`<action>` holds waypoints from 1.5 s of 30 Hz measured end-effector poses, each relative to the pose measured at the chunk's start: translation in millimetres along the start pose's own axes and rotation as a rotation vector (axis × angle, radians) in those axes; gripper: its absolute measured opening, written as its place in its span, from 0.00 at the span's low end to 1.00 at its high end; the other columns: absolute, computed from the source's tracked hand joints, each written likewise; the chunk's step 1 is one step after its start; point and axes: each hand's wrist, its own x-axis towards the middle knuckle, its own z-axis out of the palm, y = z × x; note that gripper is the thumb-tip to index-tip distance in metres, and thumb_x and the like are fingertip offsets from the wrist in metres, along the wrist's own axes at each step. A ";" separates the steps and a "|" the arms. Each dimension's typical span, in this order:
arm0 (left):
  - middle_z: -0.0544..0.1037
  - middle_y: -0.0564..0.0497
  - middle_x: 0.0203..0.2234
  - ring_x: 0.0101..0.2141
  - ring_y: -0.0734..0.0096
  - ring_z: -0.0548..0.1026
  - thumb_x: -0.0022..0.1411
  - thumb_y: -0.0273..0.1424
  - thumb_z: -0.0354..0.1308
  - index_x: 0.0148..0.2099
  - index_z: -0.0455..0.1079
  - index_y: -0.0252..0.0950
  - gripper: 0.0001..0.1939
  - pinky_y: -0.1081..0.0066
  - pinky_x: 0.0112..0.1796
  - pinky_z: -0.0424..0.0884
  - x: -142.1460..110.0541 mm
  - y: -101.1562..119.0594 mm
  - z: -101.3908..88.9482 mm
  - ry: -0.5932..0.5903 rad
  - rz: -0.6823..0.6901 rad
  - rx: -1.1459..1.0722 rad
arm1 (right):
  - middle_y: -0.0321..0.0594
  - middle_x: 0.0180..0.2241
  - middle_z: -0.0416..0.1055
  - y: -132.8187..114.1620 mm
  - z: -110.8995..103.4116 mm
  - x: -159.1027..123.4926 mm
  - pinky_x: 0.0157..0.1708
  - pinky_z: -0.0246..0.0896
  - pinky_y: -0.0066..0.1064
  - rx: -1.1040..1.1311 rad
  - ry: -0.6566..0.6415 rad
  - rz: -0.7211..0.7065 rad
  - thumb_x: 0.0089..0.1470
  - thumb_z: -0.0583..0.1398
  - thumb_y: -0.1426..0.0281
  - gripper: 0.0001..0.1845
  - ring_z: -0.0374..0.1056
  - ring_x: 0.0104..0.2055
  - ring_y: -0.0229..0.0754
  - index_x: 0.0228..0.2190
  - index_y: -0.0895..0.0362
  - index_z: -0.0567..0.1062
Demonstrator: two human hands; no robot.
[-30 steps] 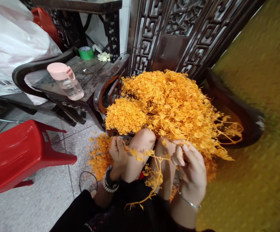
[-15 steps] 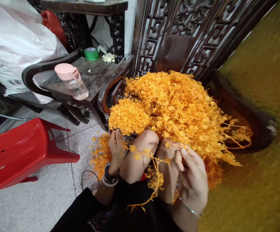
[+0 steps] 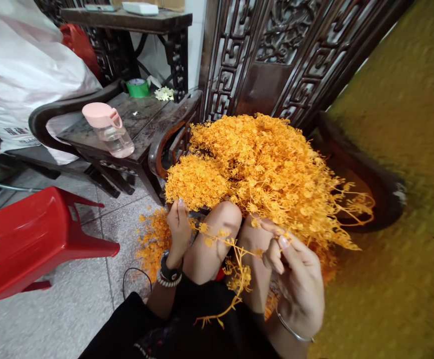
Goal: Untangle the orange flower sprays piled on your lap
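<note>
Seated worker, knees up at frame ctr, strings an orange plastic flower sprig [image 3: 235, 259] between both hands. Left hand [image 3: 178, 227], lower-ctr left, is pinched shut on one end of the sprig; right hand [image 3: 295, 279], lower-ctr right, has thumb & forefinger closed on the other end. The sprig's top stem runs roughly left-right across the knees betw. the two grips, w/ a longer branch dropping toward the bottom edge over the black clothing [image 3: 187, 329]. Both hands sit about equally near it. Directly behind, touching the knees, a big heap of orange sprigs [image 3: 269, 164] fills a dark wooden chair [image 3: 366, 184]; loose pieces [image 3: 151, 239] lie on the tile floor just left of the left hand. Upper left: pink-lidded bottle [image 3: 108, 132] & green tape roll [image 3: 137, 88] on a second chair seat. Red plastic stool [image 3: 33, 239] at left edge, well apart.
</note>
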 end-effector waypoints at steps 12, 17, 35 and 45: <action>0.58 0.55 0.19 0.22 0.75 0.58 0.61 0.44 0.49 0.24 0.57 0.37 0.19 0.72 0.24 0.56 -14.5 -7.0 14.2 -0.313 -0.216 -0.173 | 0.38 0.37 0.70 11.7 -25.8 32.4 0.25 0.64 0.27 -0.357 -0.115 -0.075 0.54 0.57 0.65 0.26 0.64 0.26 0.33 0.55 0.47 0.61; 0.60 0.54 0.23 0.26 0.75 0.60 0.61 0.41 0.50 0.29 0.59 0.37 0.14 0.74 0.29 0.60 -23.7 1.6 17.6 -0.408 -0.239 -0.238 | 0.42 0.58 0.58 15.1 -29.8 30.4 0.60 0.51 0.47 -0.895 -0.513 -0.202 0.49 0.61 0.59 0.31 0.53 0.61 0.50 0.54 0.50 0.63; 0.66 0.52 0.31 0.34 0.73 0.65 0.64 0.36 0.47 0.38 0.64 0.35 0.10 0.72 0.38 0.62 -26.9 17.9 9.7 -0.871 -0.187 -0.124 | 0.37 0.31 0.65 23.7 10.6 23.1 0.41 0.52 0.33 -0.948 -0.443 -0.438 0.58 0.53 0.70 0.05 0.58 0.38 0.39 0.31 0.56 0.67; 0.70 0.54 0.24 0.29 0.75 0.66 0.55 0.30 0.58 0.29 0.70 0.33 0.05 0.75 0.32 0.60 -19.1 23.8 13.5 -0.739 -0.221 -0.214 | 0.34 0.23 0.58 45.1 19.9 22.7 0.27 0.45 0.28 -0.490 -0.453 -0.046 0.57 0.53 0.65 0.13 0.52 0.25 0.34 0.24 0.58 0.63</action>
